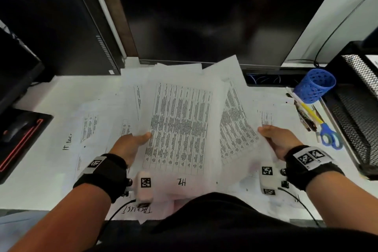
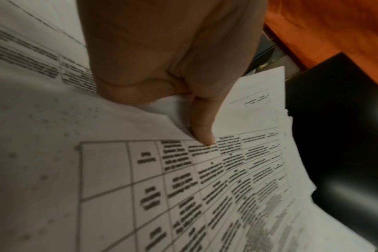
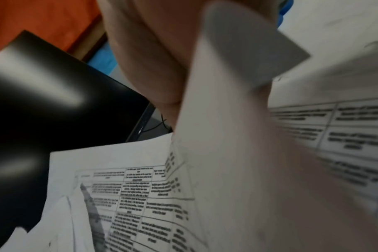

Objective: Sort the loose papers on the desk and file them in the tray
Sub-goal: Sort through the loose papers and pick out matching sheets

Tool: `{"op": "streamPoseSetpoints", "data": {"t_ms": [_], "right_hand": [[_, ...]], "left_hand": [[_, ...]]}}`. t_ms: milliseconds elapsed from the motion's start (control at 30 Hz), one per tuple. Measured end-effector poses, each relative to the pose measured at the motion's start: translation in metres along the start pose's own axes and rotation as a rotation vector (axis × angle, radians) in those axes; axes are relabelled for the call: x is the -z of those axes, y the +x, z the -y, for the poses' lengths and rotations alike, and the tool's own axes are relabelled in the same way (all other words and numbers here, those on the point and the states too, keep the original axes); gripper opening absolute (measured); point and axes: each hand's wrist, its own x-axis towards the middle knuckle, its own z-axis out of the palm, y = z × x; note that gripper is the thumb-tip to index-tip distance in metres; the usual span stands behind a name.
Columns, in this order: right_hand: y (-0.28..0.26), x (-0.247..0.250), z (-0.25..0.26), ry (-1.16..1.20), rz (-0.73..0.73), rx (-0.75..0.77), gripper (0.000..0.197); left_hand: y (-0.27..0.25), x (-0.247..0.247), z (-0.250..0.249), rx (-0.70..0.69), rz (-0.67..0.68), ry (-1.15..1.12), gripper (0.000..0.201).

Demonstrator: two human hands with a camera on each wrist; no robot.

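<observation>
At the bottom centre of the head view, a fanned sheaf of printed table sheets [image 1: 180, 127] is held raised over the white desk [image 1: 47, 112]. Its left edge is pinched by the left hand [image 1: 131, 145], thumb laid on top of the page, as is confirmed in the left wrist view, where the thumb [image 2: 202, 127] is pressed onto the table grid. The right edge is gripped by the right hand [image 1: 276, 139]; its fingers are probably curled under the sheets, though blur hides them. More loose papers [image 1: 96, 120] are spread on the desk beneath. Further right, blue-handled scissors [image 1: 329, 135] and a tipped blue mesh pen cup [image 1: 315, 85] are seen. At the right edge stands the black mesh tray [image 1: 356, 108].
</observation>
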Motion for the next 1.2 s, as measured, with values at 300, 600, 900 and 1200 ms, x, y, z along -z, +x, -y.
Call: {"op": "streamPoseSetpoints", "data": {"t_ms": [300,600,900,1200], "right_hand": [[0.011,0.006,-0.028,-0.165,0.054,-0.046,0.018],[0.005,-0.007,-0.006,-0.084,0.081,-0.007,0.023],[-0.019,-0.049,-0.037,-0.331,0.204,-0.061,0.022],[-0.041,-0.063,-0.031,-0.642,0.307,-0.049,0.02]], "left_hand": [[0.015,0.017,0.01,0.17,0.068,-0.203,0.048],[0.032,0.014,0.014,0.277,0.099,-0.25,0.033],[0.033,-0.017,0.017,0.266,0.143,-0.316,0.038],[0.01,-0.042,0.021,-0.127,-0.072,-0.025,0.038]]}}
